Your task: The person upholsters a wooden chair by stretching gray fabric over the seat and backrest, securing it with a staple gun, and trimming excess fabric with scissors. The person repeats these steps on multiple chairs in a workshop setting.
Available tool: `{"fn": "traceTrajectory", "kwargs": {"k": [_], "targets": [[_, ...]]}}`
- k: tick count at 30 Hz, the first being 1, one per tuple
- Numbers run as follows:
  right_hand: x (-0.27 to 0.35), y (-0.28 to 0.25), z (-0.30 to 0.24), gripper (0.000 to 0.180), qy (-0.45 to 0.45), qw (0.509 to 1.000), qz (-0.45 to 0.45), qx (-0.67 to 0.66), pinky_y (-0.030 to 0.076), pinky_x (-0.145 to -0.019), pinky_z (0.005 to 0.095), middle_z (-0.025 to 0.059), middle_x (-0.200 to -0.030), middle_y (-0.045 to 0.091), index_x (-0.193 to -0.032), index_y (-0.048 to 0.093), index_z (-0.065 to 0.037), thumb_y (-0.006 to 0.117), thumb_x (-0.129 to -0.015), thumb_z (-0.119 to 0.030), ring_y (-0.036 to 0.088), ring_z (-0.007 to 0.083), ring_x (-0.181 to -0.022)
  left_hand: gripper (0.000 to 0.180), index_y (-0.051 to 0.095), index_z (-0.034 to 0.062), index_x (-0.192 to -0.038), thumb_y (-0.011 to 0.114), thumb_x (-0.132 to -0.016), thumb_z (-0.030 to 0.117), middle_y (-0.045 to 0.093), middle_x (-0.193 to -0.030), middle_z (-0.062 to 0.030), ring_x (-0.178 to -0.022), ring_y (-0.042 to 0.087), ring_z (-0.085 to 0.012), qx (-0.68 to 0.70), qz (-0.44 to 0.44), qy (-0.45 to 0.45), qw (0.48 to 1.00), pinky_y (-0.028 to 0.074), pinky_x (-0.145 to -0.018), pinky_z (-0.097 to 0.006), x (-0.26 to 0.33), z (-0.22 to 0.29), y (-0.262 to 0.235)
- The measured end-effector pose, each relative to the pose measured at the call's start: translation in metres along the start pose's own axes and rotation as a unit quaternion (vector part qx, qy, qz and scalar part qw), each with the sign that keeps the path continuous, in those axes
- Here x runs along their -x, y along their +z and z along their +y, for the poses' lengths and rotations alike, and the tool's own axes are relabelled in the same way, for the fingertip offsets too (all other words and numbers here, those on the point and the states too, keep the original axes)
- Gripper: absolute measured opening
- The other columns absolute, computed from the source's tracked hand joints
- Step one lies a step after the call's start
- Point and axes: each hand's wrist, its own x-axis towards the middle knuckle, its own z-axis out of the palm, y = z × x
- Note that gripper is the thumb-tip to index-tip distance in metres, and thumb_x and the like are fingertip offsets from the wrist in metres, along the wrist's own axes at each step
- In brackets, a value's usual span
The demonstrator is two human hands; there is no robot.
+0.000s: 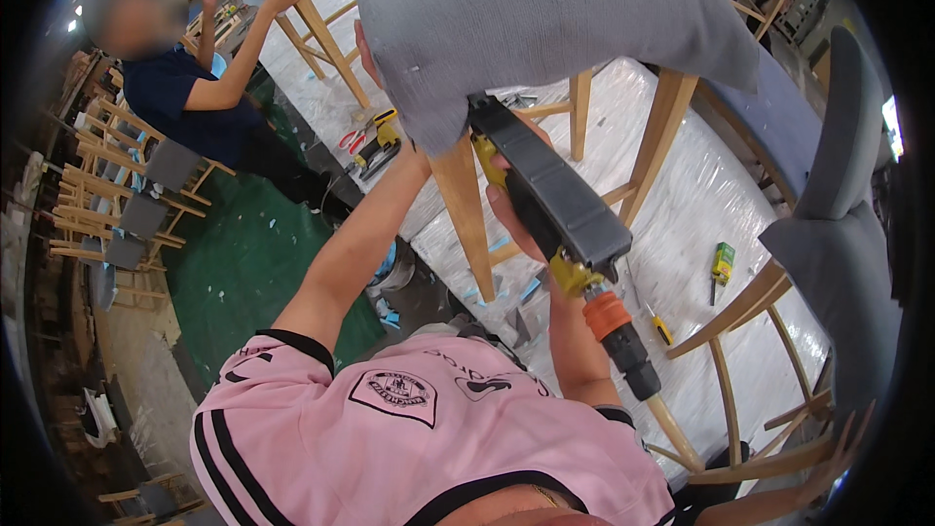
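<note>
A chair with wooden legs and grey fabric upholstery (545, 15) stands in front of me on the work surface. My left hand (367, 56) is mostly hidden behind the padding, its fingers curled round the left edge. In my right hand (516, 219) is a black and yellow pneumatic staple gun (560, 180), with an orange and black air hose coupling at its lower end. The gun's nose meets the underside of the fabric near the front wooden leg (462, 205). Whether it presses on the fabric cannot be made out.
Plastic film covers the worktable (623, 302). On it lie another staple gun (380, 139), red-handled pliers (351, 140), a screwdriver (662, 330) and a green-yellow tool (721, 263). A grey chair (838, 195) stands at right; a co-worker (195, 88) and stacked chairs (127, 190) are at left.
</note>
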Motion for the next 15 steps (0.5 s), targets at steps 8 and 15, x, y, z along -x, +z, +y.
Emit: {"fn": "traceTrajectory", "kwargs": {"k": [8,15], "targets": [[0.144,-0.044,-0.002,0.065,0.213,0.953,0.15,0.152,0.044,-0.106,0.0348,0.0118,-0.135,0.059,-0.139,0.052,-0.003,0.076,-0.079,0.001,0.057,0.0212,-0.123,0.07,0.027,0.0056,-0.155,0.063,-0.1,0.03,0.042,-0.151,-0.0174,-0.137,0.044,-0.0306,0.201,0.081,-0.135,0.967,0.034,-0.114,-0.045,0.013,0.051,-0.075],[0.436,-0.089,0.006,0.053,0.384,0.67,0.617,-0.151,0.054,-0.09,0.035,0.0079,-0.129,0.06,-0.144,0.052,-0.013,0.067,-0.094,-0.004,0.062,0.0202,-0.111,0.063,0.031,0.0039,-0.146,0.064,-0.101,0.033,0.046,-0.143,-0.015,-0.122,0.053,-0.0237,0.204,0.187,-0.154,0.949,0.04,-0.105,-0.04,0.056,0.153,-0.055]]}}
